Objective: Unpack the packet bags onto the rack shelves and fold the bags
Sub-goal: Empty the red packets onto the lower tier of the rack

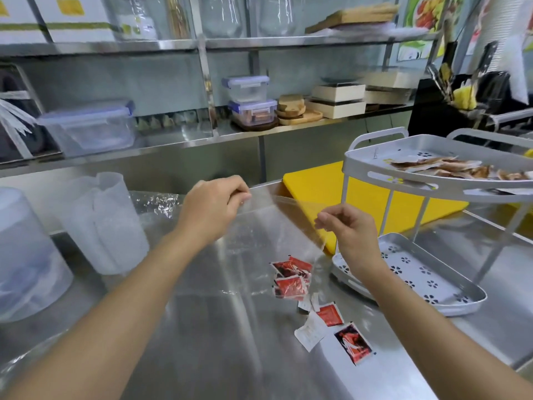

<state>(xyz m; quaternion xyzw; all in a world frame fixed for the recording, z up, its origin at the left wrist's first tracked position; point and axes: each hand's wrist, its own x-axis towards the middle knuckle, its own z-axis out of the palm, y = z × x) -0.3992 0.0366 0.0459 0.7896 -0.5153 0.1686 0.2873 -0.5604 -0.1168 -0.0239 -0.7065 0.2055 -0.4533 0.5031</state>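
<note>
My left hand point(212, 210) and right hand point(347, 229) fingers pinched the clear bag point(259, 241) top edge, red packets point(291, 280) hanging inside below my fingers, more packets point(328, 327) on the worktop point(202, 342) nearer me.

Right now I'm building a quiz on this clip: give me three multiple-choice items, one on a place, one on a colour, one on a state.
1. Where do the loose red packets lie?
A. on the steel table
B. on the top shelf
C. in the jug

2. What colour is the cutting board?
A. blue
B. yellow
C. green

3. What state is the clear bag in?
A. folded flat on the table
B. lying in the lower tray
C. held up by both hands, some packets inside

Answers:
1 A, they rest on the table beside the lower tray.
2 B, it shows yellow behind the rack.
3 C, the left hand and right hand pinch its top edge, with packets at its bottom.
</note>
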